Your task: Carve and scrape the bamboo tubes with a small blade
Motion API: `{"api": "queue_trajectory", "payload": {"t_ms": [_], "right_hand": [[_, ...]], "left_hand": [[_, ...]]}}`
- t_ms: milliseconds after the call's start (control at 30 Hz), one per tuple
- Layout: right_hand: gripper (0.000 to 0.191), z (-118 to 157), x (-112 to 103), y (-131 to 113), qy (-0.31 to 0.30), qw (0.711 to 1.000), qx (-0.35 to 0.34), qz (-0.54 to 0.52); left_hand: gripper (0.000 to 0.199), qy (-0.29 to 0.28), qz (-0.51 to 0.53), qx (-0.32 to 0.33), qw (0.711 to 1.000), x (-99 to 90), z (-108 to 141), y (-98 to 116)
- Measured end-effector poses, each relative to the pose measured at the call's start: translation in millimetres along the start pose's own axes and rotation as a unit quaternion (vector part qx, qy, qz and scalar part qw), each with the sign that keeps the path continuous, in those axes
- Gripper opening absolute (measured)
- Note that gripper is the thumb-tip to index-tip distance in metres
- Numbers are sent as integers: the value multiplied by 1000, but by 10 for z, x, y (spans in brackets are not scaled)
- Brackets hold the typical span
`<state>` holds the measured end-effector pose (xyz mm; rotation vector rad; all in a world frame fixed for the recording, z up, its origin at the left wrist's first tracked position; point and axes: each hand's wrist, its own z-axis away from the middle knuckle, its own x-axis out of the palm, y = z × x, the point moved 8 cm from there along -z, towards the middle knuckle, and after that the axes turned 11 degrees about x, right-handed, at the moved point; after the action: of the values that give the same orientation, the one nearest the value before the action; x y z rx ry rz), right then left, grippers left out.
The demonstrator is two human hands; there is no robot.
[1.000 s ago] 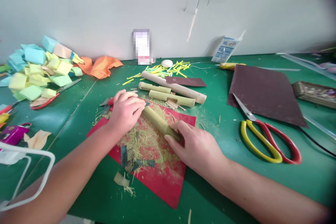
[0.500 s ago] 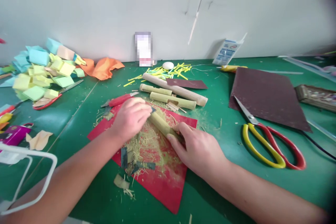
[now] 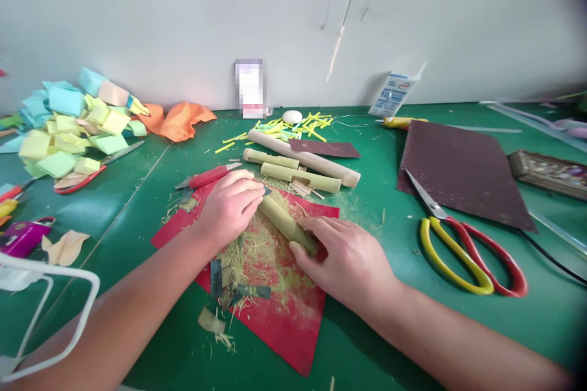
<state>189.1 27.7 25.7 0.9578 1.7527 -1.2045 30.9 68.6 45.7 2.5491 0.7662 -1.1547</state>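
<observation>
Left of the red sheet (image 3: 298, 339), folded papers (image 3: 68, 128) lie heaped; over the sheet, the left hand (image 3: 233, 203) clasps the bamboo tube (image 3: 283, 220) far end, the right hand (image 3: 349, 252) its near end; right of the sheet lie scissors (image 3: 439, 214).

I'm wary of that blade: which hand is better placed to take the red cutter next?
Probably the left hand: the red cutter lies beside it, while the right hand is farther away, holding the bamboo tube.

green table (image 3: 137, 220): red sheet (image 3: 293, 342), scissors (image 3: 438, 212), orange paper (image 3: 181, 121)
</observation>
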Motion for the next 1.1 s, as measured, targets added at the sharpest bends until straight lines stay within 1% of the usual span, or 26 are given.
{"api": "queue_trajectory", "payload": {"t_ms": [133,200,300,367,433,500,600,633,767,900,933,1067,1100], "right_hand": [[21,12,1,-26,-1,1000,-5,5],[22,12,6,-20,-4,1000,-1,2],[22,8,39,17,-24,999,15,-15],[22,4,61,40,-38,999,23,-26],[23,0,66,53,-41,999,25,-25],[25,-5,68,66,-42,999,32,-14],[27,-12,79,82,-51,998,48,0],[26,-14,84,80,-56,997,51,1],[25,-19,87,57,-65,997,49,3],[27,-15,52,58,-52,997,54,15],[27,-13,47,53,-51,997,53,17],[26,-8,43,29,-56,997,43,16],[26,-9,43,32,-56,997,46,16]], "left_hand": [[16,6,-7,-2,1000,-22,12,-67],[14,14,-13,-8,1000,-46,11,-44],[14,11,5,-2,1000,-41,-18,153],[16,-5,44,16,999,3,-44,316],[17,-22,72,31,997,50,-59,394],[15,-20,52,31,998,57,-66,353],[12,1,3,15,1000,31,-75,262],[13,1,4,15,1000,37,-78,269],[15,-33,50,38,997,99,-79,367],[13,-8,-15,18,1000,18,-72,279],[14,-7,-18,17,1000,11,-75,278],[15,-40,42,39,998,64,-82,342],[15,-39,38,39,998,60,-77,327]]}}
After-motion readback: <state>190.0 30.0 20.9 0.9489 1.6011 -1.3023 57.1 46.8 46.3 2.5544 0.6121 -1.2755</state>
